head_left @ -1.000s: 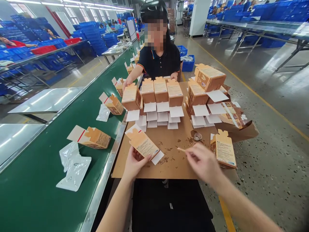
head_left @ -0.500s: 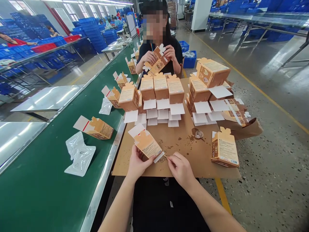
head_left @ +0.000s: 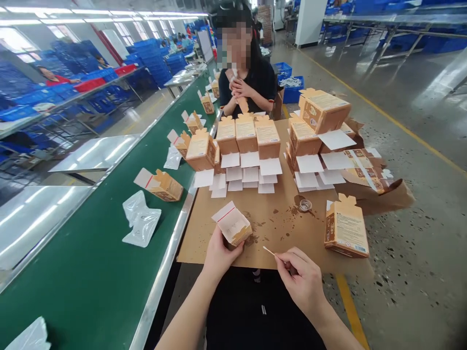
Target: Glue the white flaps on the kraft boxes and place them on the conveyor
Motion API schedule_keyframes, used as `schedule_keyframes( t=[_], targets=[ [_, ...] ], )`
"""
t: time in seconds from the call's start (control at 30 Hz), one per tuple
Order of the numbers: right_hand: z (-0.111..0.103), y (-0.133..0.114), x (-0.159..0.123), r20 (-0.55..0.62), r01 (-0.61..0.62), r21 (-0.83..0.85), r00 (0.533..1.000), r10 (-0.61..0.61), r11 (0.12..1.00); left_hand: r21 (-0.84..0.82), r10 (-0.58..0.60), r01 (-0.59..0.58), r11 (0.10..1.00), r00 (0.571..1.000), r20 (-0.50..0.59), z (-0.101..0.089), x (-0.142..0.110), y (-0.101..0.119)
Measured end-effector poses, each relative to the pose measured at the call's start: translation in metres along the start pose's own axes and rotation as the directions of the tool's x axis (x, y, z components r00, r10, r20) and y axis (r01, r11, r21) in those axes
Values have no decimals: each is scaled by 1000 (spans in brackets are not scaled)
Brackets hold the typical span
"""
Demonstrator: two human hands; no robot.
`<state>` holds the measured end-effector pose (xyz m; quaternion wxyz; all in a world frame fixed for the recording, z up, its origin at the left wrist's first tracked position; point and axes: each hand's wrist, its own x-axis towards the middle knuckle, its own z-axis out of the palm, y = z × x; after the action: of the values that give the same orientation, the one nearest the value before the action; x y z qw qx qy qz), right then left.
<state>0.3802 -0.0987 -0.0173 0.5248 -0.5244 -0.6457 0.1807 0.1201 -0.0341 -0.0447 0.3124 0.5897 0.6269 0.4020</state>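
Note:
My left hand (head_left: pixel 219 255) grips a small tan carton (head_left: pixel 233 226) with a white flap and a red line, tilted with its open end towards me over the brown cardboard sheet (head_left: pixel 270 228). My right hand (head_left: pixel 301 279) pinches a thin wooden stick (head_left: pixel 269 251), its tip pointing left towards the carton but a little apart from it. A small clear dish (head_left: pixel 305 205) ringed by brown stains sits on the sheet beyond my right hand. One closed carton (head_left: pixel 346 231) lies to the right.
Rows of tan cartons (head_left: pixel 246 136) with white flaps stand mid-sheet, and more are stacked at the right (head_left: pixel 317 116). A person in black (head_left: pixel 248 82) sits opposite, hands raised together. The green conveyor (head_left: pixel 91 272) on the left carries cartons (head_left: pixel 162 184) and clear bags (head_left: pixel 140 223).
My left hand has turned the carton so its open end and white flap face me. My right hand has drawn the stick back from the carton's flap. The person opposite raised their hands.

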Motion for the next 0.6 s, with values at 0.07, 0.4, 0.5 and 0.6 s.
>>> schedule_keyframes(
  t=[0.07, 0.4, 0.5, 0.6],
  targets=[
    [-1, 1, 1, -2, 7, 29, 1000, -7, 1000, 10, -18, 19, 1000, 998, -57, -11, -3, -5],
    [-21, 2, 6, -7, 2, 112, 1000, -1, 994, -59, -419, 532, 845, 589, -691, -185, -58, -72],
    [-13, -1, 14, 10, 36, 128, 999, -38, 991, -13, -465, 608, 794, 593, -657, -199, -51, -66],
    [-11, -4, 21, 14, 59, 131, 998, -62, 990, -5, -418, 539, 842, 648, -637, -192, -48, -59]
  ],
)
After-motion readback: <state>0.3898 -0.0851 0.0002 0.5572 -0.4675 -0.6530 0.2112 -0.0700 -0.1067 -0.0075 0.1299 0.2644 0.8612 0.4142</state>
